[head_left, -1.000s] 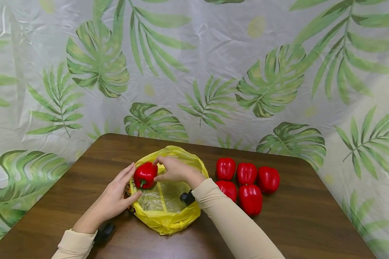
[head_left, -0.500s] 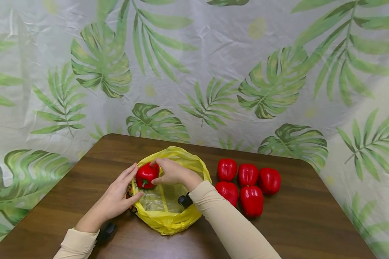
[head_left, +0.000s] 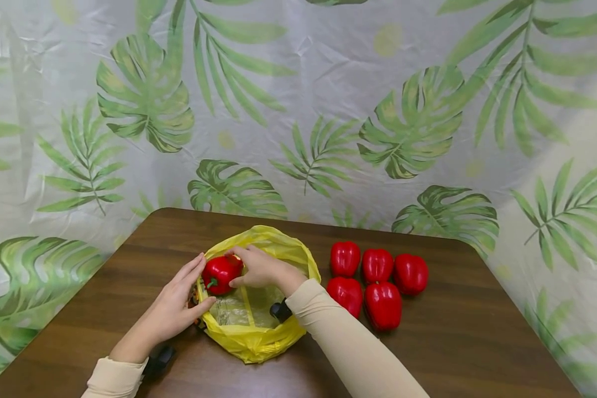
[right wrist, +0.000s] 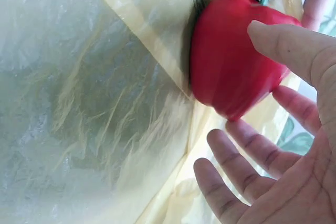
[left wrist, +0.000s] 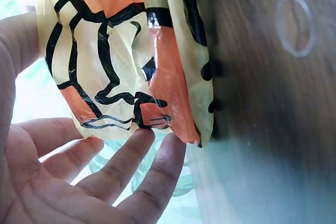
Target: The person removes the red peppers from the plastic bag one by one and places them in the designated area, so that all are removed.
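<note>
A glossy red bell pepper with a green stem lies inside the wide-mouthed yellow plastic bag, against its left wall. My right hand reaches into the bag and holds the pepper's right side loosely between thumb and fingers. In the right wrist view, the thumb crosses the pepper while the other fingers spread near its lower end. My left hand rests with extended fingers against the bag's outer left side. Orange and black print shows there on the bag in the left wrist view.
Several more red bell peppers stand close together on the brown wooden table, right of the bag. A leaf-patterned sheet hangs behind the table. Black wrist cameras are worn on both arms.
The pepper in the bag has tipped slightly, its stem now pointing further left. My right hand has shifted a little down and left with it. The left hand keeps its place by the bag.
</note>
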Action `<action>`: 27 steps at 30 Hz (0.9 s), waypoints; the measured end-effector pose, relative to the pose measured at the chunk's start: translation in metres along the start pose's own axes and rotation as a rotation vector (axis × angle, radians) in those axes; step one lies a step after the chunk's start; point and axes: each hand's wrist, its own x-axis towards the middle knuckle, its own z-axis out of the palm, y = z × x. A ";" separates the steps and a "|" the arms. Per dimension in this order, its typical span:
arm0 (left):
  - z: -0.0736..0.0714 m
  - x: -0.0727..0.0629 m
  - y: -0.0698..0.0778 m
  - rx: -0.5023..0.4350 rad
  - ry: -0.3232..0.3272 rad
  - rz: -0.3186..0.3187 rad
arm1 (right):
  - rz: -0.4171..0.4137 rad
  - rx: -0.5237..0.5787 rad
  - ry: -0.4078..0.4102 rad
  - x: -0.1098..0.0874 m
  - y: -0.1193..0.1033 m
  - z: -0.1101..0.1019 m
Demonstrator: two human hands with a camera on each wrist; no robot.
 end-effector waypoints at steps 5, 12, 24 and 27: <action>0.000 0.001 0.000 0.000 0.009 0.004 | 0.002 -0.005 -0.003 -0.001 0.001 -0.002; 0.001 0.001 0.000 0.005 0.013 0.015 | -0.037 -0.043 0.009 0.000 0.004 0.001; 0.003 -0.001 -0.002 -0.003 0.014 0.021 | -0.118 -0.084 0.037 0.001 0.003 0.004; 0.004 -0.002 -0.002 0.000 0.006 0.016 | -0.088 -0.094 0.036 0.000 0.003 0.005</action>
